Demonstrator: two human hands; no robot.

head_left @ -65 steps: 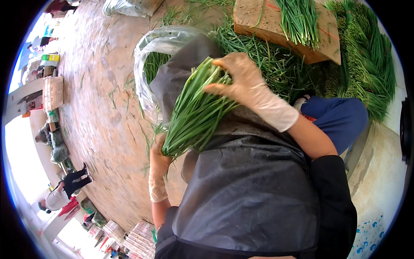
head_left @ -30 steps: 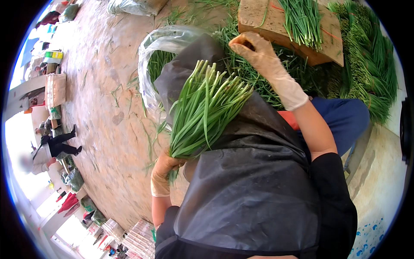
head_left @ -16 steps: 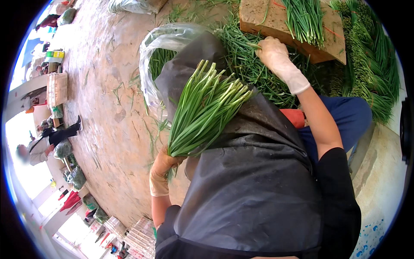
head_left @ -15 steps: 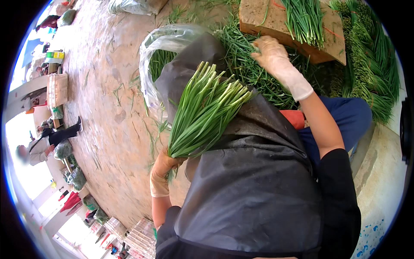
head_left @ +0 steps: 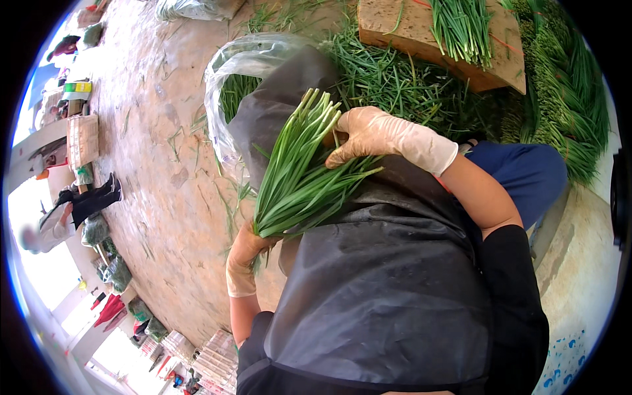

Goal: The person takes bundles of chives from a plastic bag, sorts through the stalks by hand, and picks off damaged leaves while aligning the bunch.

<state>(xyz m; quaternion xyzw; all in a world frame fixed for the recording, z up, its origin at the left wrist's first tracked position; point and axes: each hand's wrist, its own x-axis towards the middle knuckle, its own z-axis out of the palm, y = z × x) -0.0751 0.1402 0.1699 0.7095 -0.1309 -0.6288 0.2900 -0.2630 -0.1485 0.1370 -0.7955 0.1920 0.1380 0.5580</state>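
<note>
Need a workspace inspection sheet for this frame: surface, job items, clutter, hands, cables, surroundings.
Surface: worn concrete floor, strewn with stray green leaves.
Job's things: bunch of long green stalks fanned over the dark apron; loose pile of greens ahead; wooden board carrying more cut greens.
Clutter: clear plastic bag with greens inside, beside the apron; bagged goods along the left edge.
Grippers: left hand, gloved, clasps the bunch at its narrow end; right hand, gloved, rests on the fanned end.
Cables: nothing seen.
Surroundings: another person at far left; stacked crates at the bottom left.
</note>
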